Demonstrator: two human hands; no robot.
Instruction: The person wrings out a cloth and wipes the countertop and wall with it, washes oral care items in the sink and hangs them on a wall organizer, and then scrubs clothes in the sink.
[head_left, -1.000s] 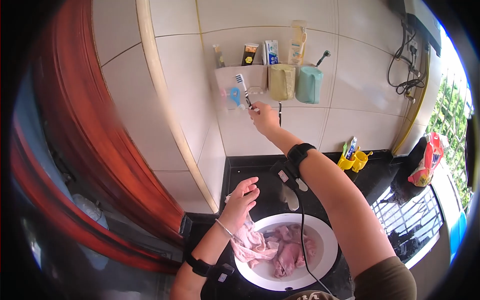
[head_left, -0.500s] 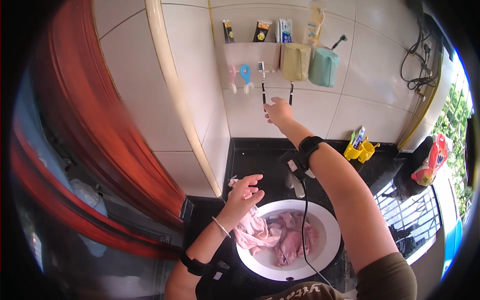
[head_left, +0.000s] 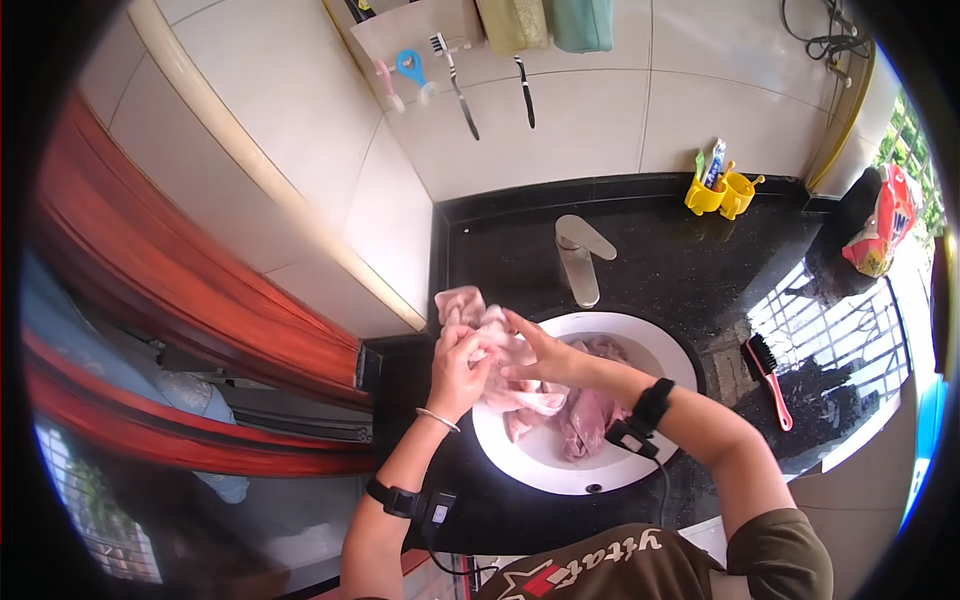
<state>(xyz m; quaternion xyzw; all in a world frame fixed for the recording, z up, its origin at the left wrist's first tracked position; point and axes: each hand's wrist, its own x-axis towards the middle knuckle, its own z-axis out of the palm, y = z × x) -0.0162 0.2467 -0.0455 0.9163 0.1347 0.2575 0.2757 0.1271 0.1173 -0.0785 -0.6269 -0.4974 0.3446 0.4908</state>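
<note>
My left hand (head_left: 462,372) is closed around a bunched pale pink cloth (head_left: 508,392) at the left rim of the basin. Part of the cloth sticks up beyond my fingers, and the rest hangs down into the white basin (head_left: 500,470). Right beside it, my right hand (head_left: 545,355) reaches in over the basin with fingers apart, its fingertips at the cloth's edge. A darker pink wet cloth (head_left: 585,425) lies in the basin water, partly covered by my right forearm.
A metal faucet (head_left: 577,262) stands behind the basin on the black counter (head_left: 500,240). To the right lie a red-handled brush (head_left: 768,380) and a red packet (head_left: 885,225). Yellow cups (head_left: 722,195) sit by the wall; toothbrushes (head_left: 457,88) hang above. An orange curtain (head_left: 200,300) hangs left.
My right hand has come down from the hanging toothbrushes to the basin. My left hand has taken hold of the pale pink cloth and bunched part of it up. The view has tilted down.
</note>
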